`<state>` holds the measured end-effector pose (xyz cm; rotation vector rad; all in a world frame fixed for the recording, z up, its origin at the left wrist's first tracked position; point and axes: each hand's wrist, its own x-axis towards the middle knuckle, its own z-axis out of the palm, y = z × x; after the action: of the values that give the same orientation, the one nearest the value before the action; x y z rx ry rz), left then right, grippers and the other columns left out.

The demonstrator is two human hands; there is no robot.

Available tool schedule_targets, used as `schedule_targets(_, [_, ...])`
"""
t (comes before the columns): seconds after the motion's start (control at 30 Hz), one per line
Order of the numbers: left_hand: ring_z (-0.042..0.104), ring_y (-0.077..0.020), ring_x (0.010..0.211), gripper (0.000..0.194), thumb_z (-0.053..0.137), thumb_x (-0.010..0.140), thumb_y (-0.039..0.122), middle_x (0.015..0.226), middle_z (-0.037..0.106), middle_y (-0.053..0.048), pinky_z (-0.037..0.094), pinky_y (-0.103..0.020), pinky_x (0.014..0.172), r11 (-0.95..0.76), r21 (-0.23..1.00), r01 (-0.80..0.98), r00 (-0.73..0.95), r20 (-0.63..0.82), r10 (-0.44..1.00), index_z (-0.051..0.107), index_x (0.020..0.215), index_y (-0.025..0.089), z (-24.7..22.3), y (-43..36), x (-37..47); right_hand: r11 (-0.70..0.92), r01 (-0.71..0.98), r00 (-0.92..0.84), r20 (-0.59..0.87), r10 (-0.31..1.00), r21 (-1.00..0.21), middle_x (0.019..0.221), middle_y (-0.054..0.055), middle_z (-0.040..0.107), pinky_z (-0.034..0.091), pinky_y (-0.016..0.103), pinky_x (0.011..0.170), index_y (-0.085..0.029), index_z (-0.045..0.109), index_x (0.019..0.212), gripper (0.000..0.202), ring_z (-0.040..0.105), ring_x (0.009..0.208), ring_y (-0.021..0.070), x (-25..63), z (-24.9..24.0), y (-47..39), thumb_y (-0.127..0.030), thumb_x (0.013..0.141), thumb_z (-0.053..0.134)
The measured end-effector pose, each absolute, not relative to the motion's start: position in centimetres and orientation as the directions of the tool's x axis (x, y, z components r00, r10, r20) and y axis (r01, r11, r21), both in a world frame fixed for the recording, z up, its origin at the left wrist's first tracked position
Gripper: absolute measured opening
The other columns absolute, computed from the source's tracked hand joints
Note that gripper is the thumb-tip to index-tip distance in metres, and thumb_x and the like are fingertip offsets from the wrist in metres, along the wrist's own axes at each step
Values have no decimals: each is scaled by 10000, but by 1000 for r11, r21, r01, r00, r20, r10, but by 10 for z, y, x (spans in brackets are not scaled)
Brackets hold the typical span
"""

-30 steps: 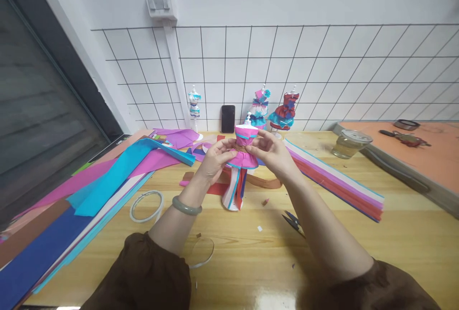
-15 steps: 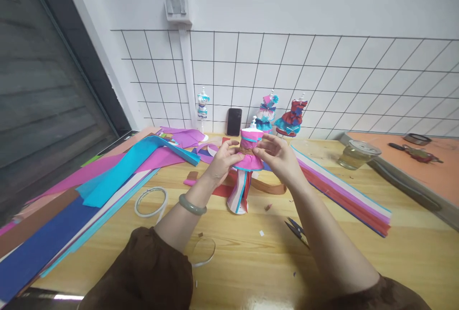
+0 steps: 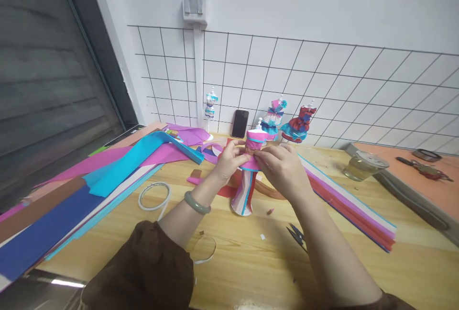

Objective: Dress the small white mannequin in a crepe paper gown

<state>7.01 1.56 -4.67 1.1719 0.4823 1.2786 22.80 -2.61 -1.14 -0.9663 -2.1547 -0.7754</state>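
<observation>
A small mannequin stands upright on the table, wearing a pink crepe-paper dress with blue trim. Striped white, blue and red paper hangs below its short skirt. My left hand pinches the dress at the left of the waist, thumb toward me. From the other side, my right hand closes its fingers on the waist. The hands largely hide the brown band at the waist. Scissors lie below my right forearm, and a roll of white tape lies left of my left forearm.
Three dressed mannequins, one white and blue, one pink and blue, one red and blue, stand by the wall. A phone leans there. Paper strips lie left and right. A lidded cup stands right.
My right hand has moved inward and down around the waist, its fingers now curled closer together. My left hand keeps its grip. The whole view has tilted and shifted slightly.
</observation>
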Motion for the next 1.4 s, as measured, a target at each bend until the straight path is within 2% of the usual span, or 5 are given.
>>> schedule_targets(0.17, [583, -147, 832, 438, 699, 649, 150, 885, 642, -35, 417, -276, 758, -137, 873, -468, 325, 314, 892, 524, 1050, 166, -45, 15, 70, 524, 796, -548, 730, 409, 303, 869, 74, 701, 347, 330, 736, -168, 655, 923, 157, 600, 789, 175, 231, -12, -25, -180, 923, 498])
schedule_targets(0.6, [582, -149, 826, 375, 681, 664, 142, 866, 639, -31, 418, -271, 746, -153, 882, -445, 314, 314, 896, 541, 1011, 167, -44, 13, 70, 546, 791, -553, 702, 448, 275, 955, 102, 672, 362, 333, 746, -144, 609, 983, 144, 583, 885, 208, 232, -14, -23, -179, 929, 481])
schedule_targets(0.77, [574, -144, 831, 375, 674, 662, 136, 872, 636, -34, 413, -264, 746, -157, 881, -447, 305, 315, 899, 543, 1012, 161, -45, 12, 70, 551, 787, -558, 702, 442, 279, 953, 92, 671, 357, 330, 733, -162, 605, 982, 141, 577, 853, 201, 232, -14, -23, -196, 932, 478])
schedule_targets(1.07, [577, -141, 817, 348, 682, 662, 146, 840, 628, -16, 415, -271, 757, -143, 879, -456, 306, 305, 902, 548, 982, 175, -45, 12, 72, 549, 805, -536, 670, 514, 222, 890, 104, 641, 361, 338, 674, -153, 581, 950, 141, 558, 821, 227, 231, -16, -20, -154, 926, 442])
schedule_targets(1.4, [585, -139, 830, 330, 662, 693, 151, 857, 634, -10, 422, -277, 791, -163, 863, -478, 270, 321, 907, 546, 1001, 180, -48, 11, 75, 570, 796, -533, 682, 501, 204, 871, 102, 632, 369, 329, 657, -156, 577, 934, 146, 544, 779, 221, 231, -18, -17, -167, 931, 432])
